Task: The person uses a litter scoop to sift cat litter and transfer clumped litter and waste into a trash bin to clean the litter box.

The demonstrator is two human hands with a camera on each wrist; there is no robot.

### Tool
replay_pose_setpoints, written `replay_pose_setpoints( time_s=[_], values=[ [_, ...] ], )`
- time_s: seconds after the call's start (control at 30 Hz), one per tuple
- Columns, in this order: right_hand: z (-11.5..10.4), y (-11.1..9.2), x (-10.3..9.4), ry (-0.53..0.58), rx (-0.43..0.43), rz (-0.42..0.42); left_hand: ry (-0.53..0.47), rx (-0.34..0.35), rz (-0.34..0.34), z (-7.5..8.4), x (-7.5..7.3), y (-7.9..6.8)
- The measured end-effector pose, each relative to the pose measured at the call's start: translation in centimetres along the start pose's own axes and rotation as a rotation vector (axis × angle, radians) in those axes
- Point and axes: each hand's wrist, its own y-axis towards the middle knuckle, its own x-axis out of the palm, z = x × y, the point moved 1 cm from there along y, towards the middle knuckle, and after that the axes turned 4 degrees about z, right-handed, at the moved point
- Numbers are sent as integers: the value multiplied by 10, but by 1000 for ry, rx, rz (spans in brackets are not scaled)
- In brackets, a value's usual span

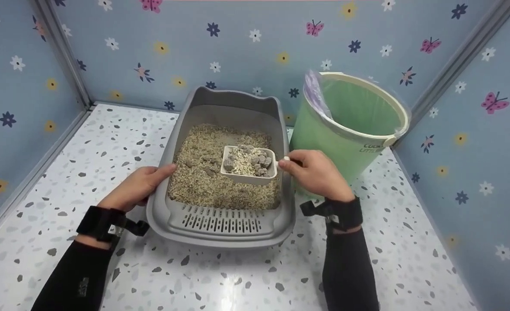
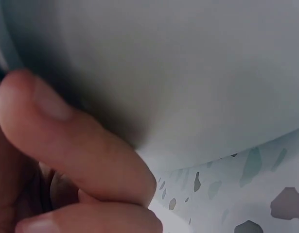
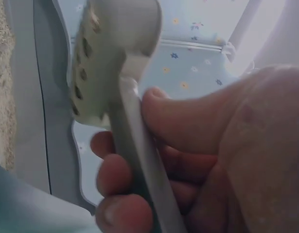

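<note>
I should keep the scoop (image 1: 251,179) flat and shake it softly so lumps (image 1: 259,160) stay in. It's over the litter (image 1: 199,175), near the right edge of the tray (image 1: 233,240). My right grip (image 1: 317,170) pinches its handle (image 3: 150,170); my left grip (image 1: 139,183) holds the tray's left edge.

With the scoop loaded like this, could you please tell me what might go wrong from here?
Clumps sit near the rim of the scoop, so a tilt of the right hand might spill them. The scoop has holes, so loose litter could sift onto the floor if carried past the tray. The purple bag sags inside one side of the bin, so it might slip down if caught.
</note>
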Motion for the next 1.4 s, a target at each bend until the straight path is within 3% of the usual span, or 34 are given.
replay_pose_setpoints(
  time_s=[0.23,0.43,0.57,1.07,1.27,1.4],
  values=[
    [7,-4,-5,7,29,54,0,-15,-14,5,3,0],
    [5,5,4,15,-58,73,-2,-20,-2,8,2,0],
    [7,-1,-2,5,-61,119,0,-26,-10,8,2,0],
    [4,1,0,14,-95,50,-1,-11,-9,3,-4,-1],
    [8,-3,-4,18,-93,80,8,-12,-18,2,-1,-1],
    [9,1,3,11,-109,35,16,-32,0,2,1,-1]
  ],
)
